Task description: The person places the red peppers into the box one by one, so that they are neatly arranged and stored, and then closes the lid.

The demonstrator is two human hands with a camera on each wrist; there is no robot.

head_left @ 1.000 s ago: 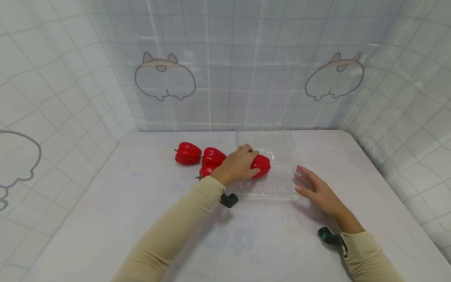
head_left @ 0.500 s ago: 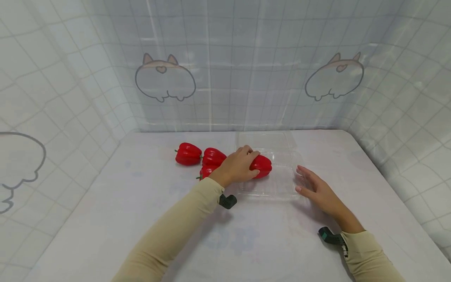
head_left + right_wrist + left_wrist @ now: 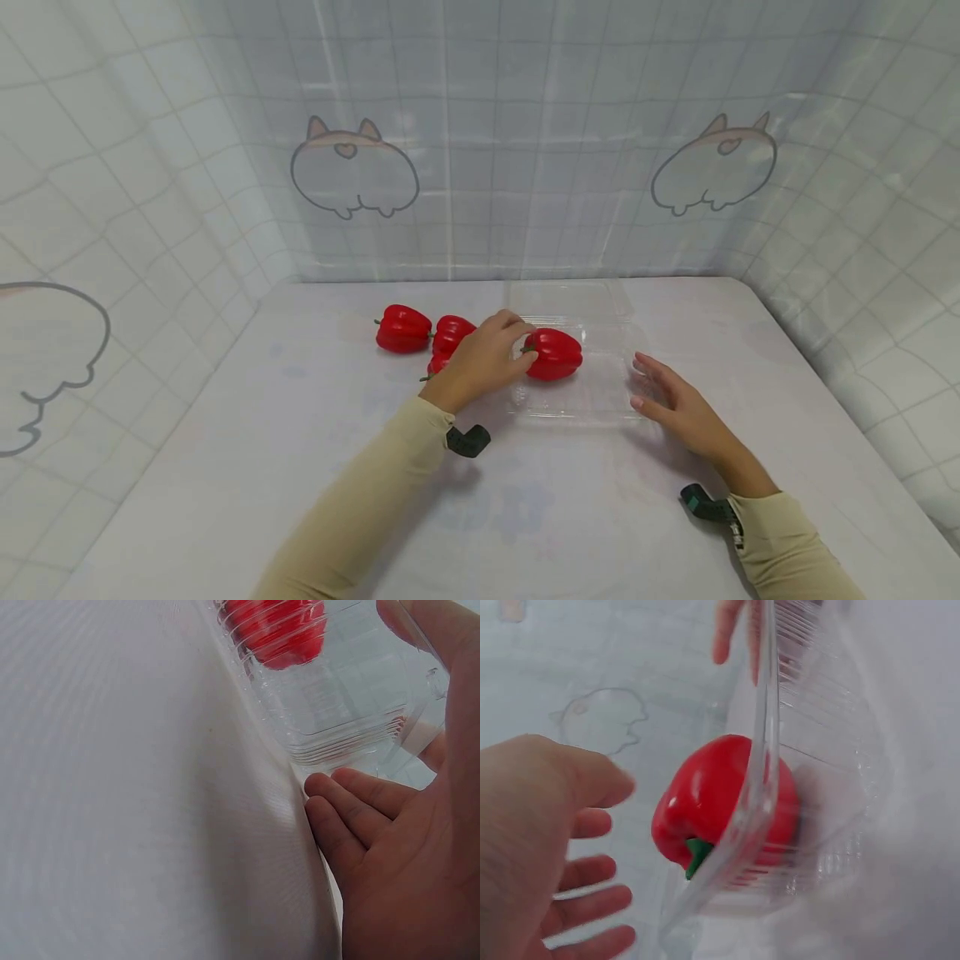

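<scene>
A red pepper (image 3: 553, 355) lies on its side in a clear box (image 3: 600, 379), in its left part with the green stem pointing left, and most of the bare space in the box is to its right, perhaps so that more can fit. The box stands toward the far edge of the bench (image 3: 315, 467), its lid (image 3: 568, 300) lying back toward that edge, which leaves the top free to reach into

The left hand (image 3: 486, 354) is at the stem end of the pepper, fingers apart and gripping nothing; the left wrist view shows a gap between them and the pepper, as if it had just been let go. The right hand (image 3: 684, 414) stands by the right side of the box, thumb and fingers spread, likely to steady it; whether they touch the plastic I cannot tell

Left of the box, a far-left pepper (image 3: 403, 328), a middle pepper (image 3: 452, 333) and a half-hidden pepper (image 3: 437, 365) lie bunched on the bench, seemingly kept within the left hand's reach
</scene>
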